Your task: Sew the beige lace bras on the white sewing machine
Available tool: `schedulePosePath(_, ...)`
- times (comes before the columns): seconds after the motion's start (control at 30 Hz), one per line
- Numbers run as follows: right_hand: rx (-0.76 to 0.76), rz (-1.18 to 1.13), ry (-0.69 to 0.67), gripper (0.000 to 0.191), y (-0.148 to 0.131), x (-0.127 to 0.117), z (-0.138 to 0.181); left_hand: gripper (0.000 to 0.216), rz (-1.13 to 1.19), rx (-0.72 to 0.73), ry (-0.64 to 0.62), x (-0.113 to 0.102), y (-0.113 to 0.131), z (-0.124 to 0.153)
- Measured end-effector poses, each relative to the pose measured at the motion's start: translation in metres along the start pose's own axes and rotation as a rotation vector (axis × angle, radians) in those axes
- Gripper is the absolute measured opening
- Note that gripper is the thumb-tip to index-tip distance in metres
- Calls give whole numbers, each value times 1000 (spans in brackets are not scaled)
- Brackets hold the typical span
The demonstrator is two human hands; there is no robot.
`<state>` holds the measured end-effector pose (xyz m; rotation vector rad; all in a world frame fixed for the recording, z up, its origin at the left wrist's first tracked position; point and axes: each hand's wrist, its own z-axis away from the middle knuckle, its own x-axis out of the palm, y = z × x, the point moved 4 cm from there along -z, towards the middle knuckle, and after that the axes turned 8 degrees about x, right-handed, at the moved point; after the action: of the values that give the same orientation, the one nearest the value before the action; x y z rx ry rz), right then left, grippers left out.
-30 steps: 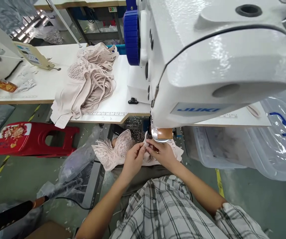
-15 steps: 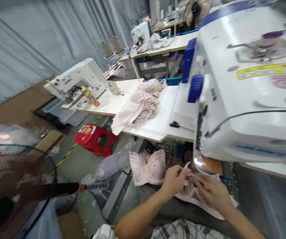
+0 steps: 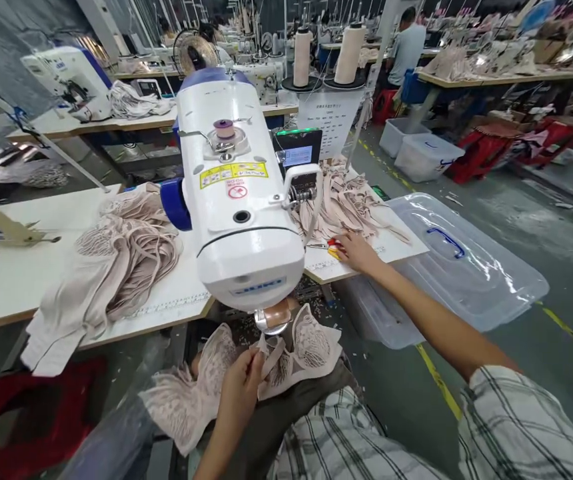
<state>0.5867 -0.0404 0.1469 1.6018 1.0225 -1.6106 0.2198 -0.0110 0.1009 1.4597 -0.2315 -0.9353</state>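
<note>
My left hand (image 3: 240,383) is closed on the strap end of a pale pink lace bra (image 3: 311,343), which lies across my lap below the sewing machine head (image 3: 249,220). On the table to the right of the machine, the fingers of my right hand (image 3: 359,252) are closed around the handle of a small tool (image 3: 334,248) with red and yellow grips and a thin metal end. Part of that handle is hidden by my fingers. Beside the hand lies a heap of beige straps (image 3: 344,200).
A pile of beige bras (image 3: 131,250) covers part of the left table. A clear plastic box with a lid (image 3: 471,267) stands at the right. Cones of thread (image 3: 350,55) rise behind the machine. A red stool (image 3: 41,407) is at lower left. A person (image 3: 406,47) stands farther back.
My view has swung right. My right hand has left the bra and reached out to the tool on the right table. My left hand still holds the bra.
</note>
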Motion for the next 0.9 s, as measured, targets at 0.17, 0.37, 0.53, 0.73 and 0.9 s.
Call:
schedulePosePath(0.17, -24, 32, -106, 38, 11, 12, 20, 41, 151, -62, 3, 1, 7, -3)
schedulePosePath(0.37, -16, -374, -75, 34, -8, 18, 110, 43, 504, -211, 26, -1, 2, -2)
schedulePosePath(0.53, -281, -566, -161, 33, -79, 18, 189, 39, 546, -204, 15, -2, 7, -3)
schedulePosePath(0.73, -329, -607, -81, 29, -129, 33, 183, 33, 478, -187, -33, -1, 21, 1)
schedulePosePath(0.9, -375, -637, -117, 26, -136, 39, 174, 21, 283, -128, -26, -9, 24, 1)
